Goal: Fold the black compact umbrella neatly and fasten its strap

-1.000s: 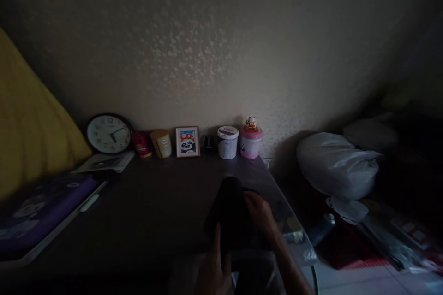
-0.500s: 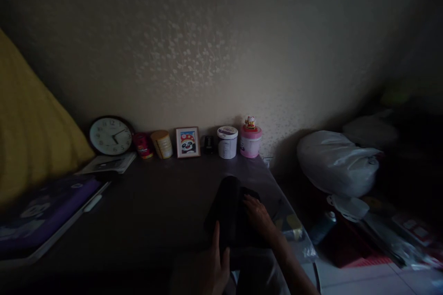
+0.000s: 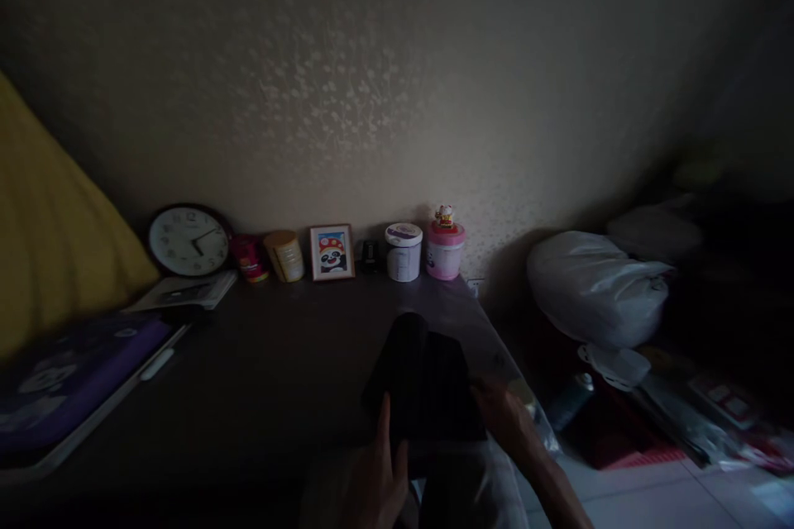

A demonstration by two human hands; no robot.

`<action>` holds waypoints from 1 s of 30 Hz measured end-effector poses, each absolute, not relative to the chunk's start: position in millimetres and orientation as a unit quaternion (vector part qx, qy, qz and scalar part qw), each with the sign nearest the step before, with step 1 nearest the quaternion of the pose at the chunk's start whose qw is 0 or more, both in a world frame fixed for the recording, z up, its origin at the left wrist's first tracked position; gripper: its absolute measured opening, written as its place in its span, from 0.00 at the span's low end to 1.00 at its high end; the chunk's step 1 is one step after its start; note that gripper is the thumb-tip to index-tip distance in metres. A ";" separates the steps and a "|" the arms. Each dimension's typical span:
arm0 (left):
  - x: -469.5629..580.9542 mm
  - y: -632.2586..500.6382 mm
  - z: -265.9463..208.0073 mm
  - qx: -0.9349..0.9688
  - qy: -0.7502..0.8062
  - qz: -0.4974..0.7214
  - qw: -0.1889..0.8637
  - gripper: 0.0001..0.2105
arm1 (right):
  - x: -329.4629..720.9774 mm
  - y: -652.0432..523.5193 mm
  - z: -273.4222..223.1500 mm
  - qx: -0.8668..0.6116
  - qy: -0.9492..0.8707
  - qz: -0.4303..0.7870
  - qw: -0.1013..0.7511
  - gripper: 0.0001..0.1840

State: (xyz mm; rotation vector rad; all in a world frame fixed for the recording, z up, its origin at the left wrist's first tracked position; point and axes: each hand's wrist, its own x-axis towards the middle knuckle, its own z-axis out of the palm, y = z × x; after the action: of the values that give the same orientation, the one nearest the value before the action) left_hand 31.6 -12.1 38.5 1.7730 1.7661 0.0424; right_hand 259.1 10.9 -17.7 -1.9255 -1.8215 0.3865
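Observation:
A dark folded cloth point(image 3: 422, 376) lies near the front right of the dark table; its exact kind is hard to make out in the dim light. Along its near left edge is my left hand point(image 3: 378, 475), index finger stretched forward and thumb spread from it, touching the cloth. At the right edge, my right hand point(image 3: 499, 409) has its fingers curled together on the cloth's side. The cloth's left part rises in a rounded fold, while the right part lies flatter.
Along the wall stand a round clock point(image 3: 189, 241), a red can point(image 3: 250, 258), a yellow canister point(image 3: 285, 256), a framed panda picture point(image 3: 332, 253), a white tub point(image 3: 404, 253) and a pink tub point(image 3: 445, 254). A purple case point(image 3: 87, 372) lies left; a white bag point(image 3: 595, 289) sits right.
My right hand has moved from the top of the cloth to its right edge, and the cloth's right part now lies more exposed. My left hand has barely moved.

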 end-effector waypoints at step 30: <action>30.9 -14.5 16.8 0.682 0.678 0.065 0.266 0.28 | 275.5 62.6 -57.0 -0.730 -0.557 0.241 0.314 0.22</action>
State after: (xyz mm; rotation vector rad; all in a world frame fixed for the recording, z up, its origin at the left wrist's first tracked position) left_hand 30.9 -14.5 16.8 1.8425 1.8303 0.1745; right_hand 275.5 62.6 -57.0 -1.9240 -1.4693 0.6340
